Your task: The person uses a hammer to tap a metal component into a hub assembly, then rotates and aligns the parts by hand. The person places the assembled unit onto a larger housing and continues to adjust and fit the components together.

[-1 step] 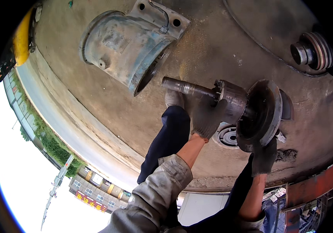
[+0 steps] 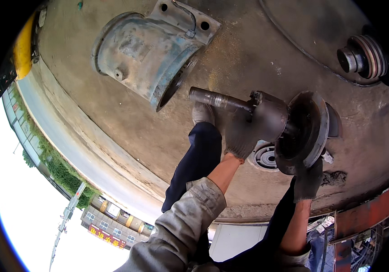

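Observation:
A dark motor rotor (image 2: 277, 108) lies across in front of me. Its bare steel shaft (image 2: 219, 99) points left toward the motor housing, and its right end sits in a dished, greasy end cover (image 2: 313, 136). My left hand (image 2: 247, 131), in a dark knit glove, is closed on the rotor's near side; its fingers look smeared by motion. Below, my gloved right hand (image 2: 309, 179) grips the lower rim of the end cover, its fingertips partly hidden. The worn blue-grey motor housing (image 2: 144, 56) lies on its side at upper left, its open end toward the shaft.
A round ribbed cover (image 2: 265, 157) lies on the concrete behind my left hand. At far right stands a grooved pulley (image 2: 366, 59), with a cable running near it. A dark rag (image 2: 334, 178) lies near my right hand. My shoe (image 2: 203, 113) rests under the shaft.
My left hand has shifted slightly up and right over the rotor's surface. The right hand keeps its hold on the end cover, and the rotor has barely moved.

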A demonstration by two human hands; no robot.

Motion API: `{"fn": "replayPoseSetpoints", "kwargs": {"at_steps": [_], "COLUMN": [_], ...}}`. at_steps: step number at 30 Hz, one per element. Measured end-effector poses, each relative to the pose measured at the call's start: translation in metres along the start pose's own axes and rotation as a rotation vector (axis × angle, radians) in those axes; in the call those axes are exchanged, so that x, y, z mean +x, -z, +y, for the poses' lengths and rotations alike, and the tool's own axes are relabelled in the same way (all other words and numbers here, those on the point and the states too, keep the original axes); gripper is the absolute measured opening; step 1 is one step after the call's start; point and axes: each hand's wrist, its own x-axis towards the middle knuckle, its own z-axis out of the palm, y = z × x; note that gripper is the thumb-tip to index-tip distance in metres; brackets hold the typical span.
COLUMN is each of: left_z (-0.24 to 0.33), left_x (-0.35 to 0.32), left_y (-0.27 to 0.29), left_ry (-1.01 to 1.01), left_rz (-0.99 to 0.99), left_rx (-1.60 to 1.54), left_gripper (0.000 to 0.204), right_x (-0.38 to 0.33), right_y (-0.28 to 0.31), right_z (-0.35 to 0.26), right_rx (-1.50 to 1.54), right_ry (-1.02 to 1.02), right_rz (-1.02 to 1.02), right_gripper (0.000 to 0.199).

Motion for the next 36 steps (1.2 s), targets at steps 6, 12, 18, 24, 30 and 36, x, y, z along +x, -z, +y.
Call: {"fn": "replayPoseSetpoints", "kwargs": {"at_steps": [6, 12, 18, 24, 30, 36], "left_z": [0.002, -0.013, -0.019, -0.028, -0.03, -0.028], "left_x": [0.004, 0.001, -0.003, -0.01, -0.007, -0.006], "left_y": [-0.004, 0.004, 0.003, -0.002, -0.011, -0.012], "left_ry": [-0.093, -0.14, -0.104, -0.053, -0.025, -0.041], "left_rz": [-0.049, -0.169, -0.157, -0.109, -0.092, -0.086], "left_rx": [0.153, -0.042, -0.005, 0.118, 0.121, 0.196], "left_gripper": [0.044, 0.041, 0.043, 0.048, 0.046, 0.043], "right_x": [-0.003, -0.017, -0.016, 0.0, -0.005, -0.001], "right_y": [-0.022, -0.036, -0.042, -0.044, -0.044, -0.044], "right_z": [0.058, 0.078, 0.088, 0.091, 0.081, 0.077], "right_rx": [0.147, 0.207, 0.319, 0.22, 0.204, 0.17], "right_ry": [0.074, 0.023, -0.023, 0.02, 0.043, -0.022], "right_rz": [0.123, 0.051, 0.019, 0.045, 0.073, 0.055], "right_gripper": [0.064, 0.059, 0.061, 0.057, 0.051, 0.048]}}
